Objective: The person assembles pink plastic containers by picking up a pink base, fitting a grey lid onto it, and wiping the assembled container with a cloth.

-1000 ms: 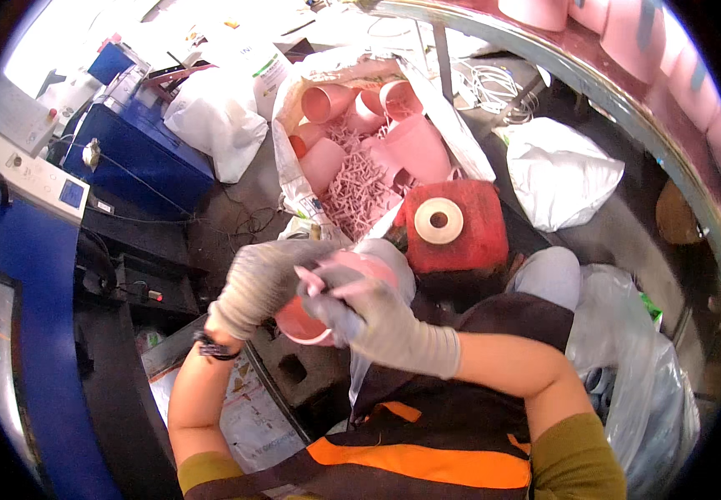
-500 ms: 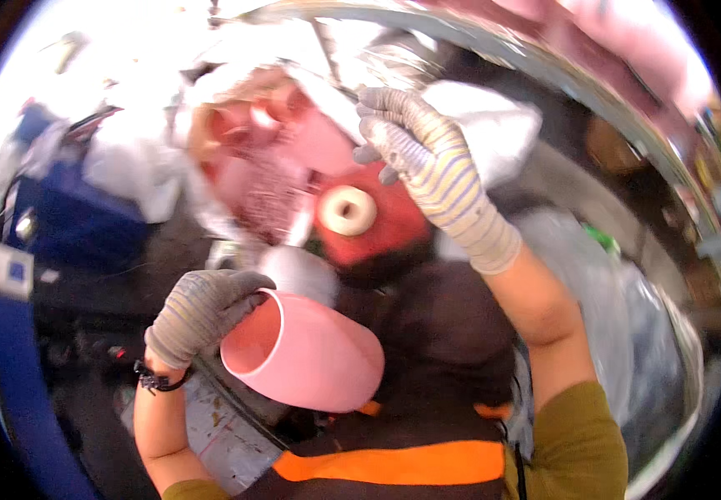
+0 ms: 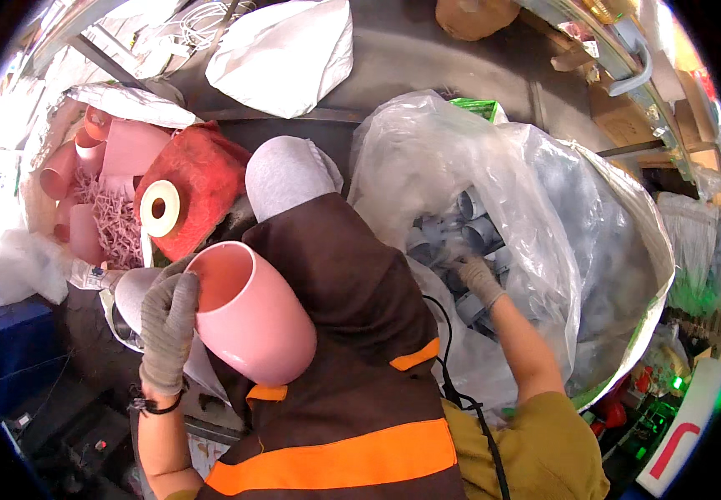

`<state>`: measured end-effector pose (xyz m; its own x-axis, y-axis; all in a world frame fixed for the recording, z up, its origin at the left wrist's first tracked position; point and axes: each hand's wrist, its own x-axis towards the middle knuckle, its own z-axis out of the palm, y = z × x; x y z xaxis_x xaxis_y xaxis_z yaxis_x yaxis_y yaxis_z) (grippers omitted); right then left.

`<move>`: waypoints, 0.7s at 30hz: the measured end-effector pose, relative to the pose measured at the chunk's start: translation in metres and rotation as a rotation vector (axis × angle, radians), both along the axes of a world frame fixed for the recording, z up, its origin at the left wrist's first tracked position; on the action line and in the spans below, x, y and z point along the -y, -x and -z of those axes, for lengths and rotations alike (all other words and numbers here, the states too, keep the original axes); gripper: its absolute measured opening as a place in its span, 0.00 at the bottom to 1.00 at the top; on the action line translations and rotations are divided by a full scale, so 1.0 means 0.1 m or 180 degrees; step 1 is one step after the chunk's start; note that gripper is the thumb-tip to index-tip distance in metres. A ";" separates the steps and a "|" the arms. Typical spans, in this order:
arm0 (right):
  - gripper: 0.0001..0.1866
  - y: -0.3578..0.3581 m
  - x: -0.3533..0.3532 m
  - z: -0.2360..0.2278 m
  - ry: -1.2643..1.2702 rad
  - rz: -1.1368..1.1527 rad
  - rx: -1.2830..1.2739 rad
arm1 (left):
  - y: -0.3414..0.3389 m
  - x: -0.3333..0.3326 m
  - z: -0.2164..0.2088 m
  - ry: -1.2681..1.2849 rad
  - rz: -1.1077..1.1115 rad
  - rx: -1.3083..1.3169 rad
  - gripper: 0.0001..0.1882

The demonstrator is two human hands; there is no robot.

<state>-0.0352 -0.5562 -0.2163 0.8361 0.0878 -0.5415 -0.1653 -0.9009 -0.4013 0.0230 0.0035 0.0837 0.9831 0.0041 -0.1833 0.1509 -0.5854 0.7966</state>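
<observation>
A pink plastic pot point(image 3: 270, 329), open at the top and rounded at the bottom, leans over my lap. My left hand point(image 3: 167, 325), in a grey striped glove, grips its rim with the thumb outside. On the right, my right hand point(image 3: 477, 279), also gloved, reaches down into a clear plastic bag point(image 3: 535, 187). Many short grey plastic cups or sleeves point(image 3: 479, 233) lie inside that bag, around my right fingers. Those fingers are blurred among the grey parts, so whether they hold one is unclear.
Left of me, a white sack holds pink pots point(image 3: 131, 150) and thin pink plastic scraps point(image 3: 114, 221). A cream ring-shaped roll point(image 3: 159, 208) rests on a red cloth-like bundle point(image 3: 198, 179). A white sack point(image 3: 285, 62) lies ahead. Cardboard boxes point(image 3: 623, 112) stand far right.
My view has turned to the right. My right hand has gone from raised in the air down into the bag of grey parts. My left hand still holds the pink pot.
</observation>
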 end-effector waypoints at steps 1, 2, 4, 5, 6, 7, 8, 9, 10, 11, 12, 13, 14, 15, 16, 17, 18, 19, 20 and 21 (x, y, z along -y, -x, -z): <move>0.20 0.03 -0.08 0.21 -0.0359 0.0214 0.0013 | -0.01 -0.01 0.04 -0.0119 -0.0035 0.0303 0.21; 0.20 -0.03 -0.26 0.34 -0.0547 0.0362 -0.0022 | -0.06 -0.09 -0.02 -0.0133 0.0074 0.0457 0.22; 0.20 -0.24 -0.69 0.56 -0.0738 0.0583 -0.0126 | -0.06 -0.25 -0.03 0.0712 -0.0509 0.0255 0.26; 0.19 -0.34 -0.80 0.70 -0.0722 0.0777 -0.0097 | -0.05 -0.17 -0.05 0.0811 -0.0519 0.0328 0.25; 0.18 -0.43 -0.90 0.84 -0.0723 0.0983 -0.0063 | -0.04 -0.19 -0.05 0.1049 -0.0483 0.0113 0.22; 0.16 -0.45 -0.81 1.18 -0.0674 0.1420 0.0098 | -0.12 -0.16 -0.03 0.1347 -0.0337 -0.0116 0.21; 0.15 -0.46 -0.70 1.49 -0.0608 0.1884 0.0270 | -0.25 -0.15 0.01 0.1278 0.0255 -0.0575 0.17; 0.15 -0.46 -0.74 1.50 -0.0286 0.1678 0.0432 | -0.24 -0.04 0.00 0.1318 0.0483 -0.0704 0.15; 0.14 -0.48 -0.79 1.51 0.0046 0.1483 0.0595 | -0.24 0.10 -0.01 0.1362 0.0739 -0.0840 0.14; 0.13 -0.53 -0.87 1.18 0.0608 0.0590 0.0806 | -0.13 0.08 0.02 0.1690 0.0311 -0.0834 0.13; 0.13 -0.62 -0.75 0.96 0.1036 0.0179 0.0882 | -0.07 0.09 0.06 0.2097 0.0015 -0.0779 0.12; 0.13 -0.70 -0.59 0.77 0.1499 -0.0194 0.0985 | -0.06 0.10 0.11 0.2542 -0.0242 -0.0740 0.12; 0.14 -0.76 -0.09 0.61 0.1826 -0.0108 0.0870 | -0.14 0.13 0.15 0.2707 -0.0055 -0.0775 0.12; 0.15 -0.74 0.25 0.47 0.2138 -0.0028 0.0732 | -0.23 0.18 0.21 0.2863 0.0117 -0.0823 0.12; 0.15 -0.84 -0.03 0.06 0.1242 0.0177 0.1363 | -0.20 0.16 0.24 0.2892 0.0074 -0.0829 0.12; 0.16 -0.99 -0.37 -0.51 0.0306 0.0199 0.1917 | -0.18 0.17 0.19 0.2763 0.0143 -0.0726 0.14; 0.16 -1.22 -0.65 -1.15 0.0053 -0.0365 0.2174 | -0.25 0.20 0.20 0.2638 0.0419 -0.0808 0.15; 0.17 -1.42 -0.90 -1.81 -0.0162 -0.0907 0.2415 | -0.36 0.22 0.21 0.2511 0.0737 -0.0882 0.16; 0.17 -1.56 -1.18 -2.33 -0.0646 -0.1232 0.2362 | -0.46 0.29 0.20 0.2426 0.1045 -0.0876 0.17; 0.17 -1.69 -1.47 -2.74 -0.0901 -0.1721 0.2724 | -0.54 0.35 0.17 0.2329 0.1332 -0.0855 0.19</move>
<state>0.1337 -0.4092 0.0580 0.7418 0.5945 0.3103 0.6691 -0.6252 -0.4017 0.0775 -0.0315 0.0664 0.8009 -0.5552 -0.2241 0.2745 0.0079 0.9616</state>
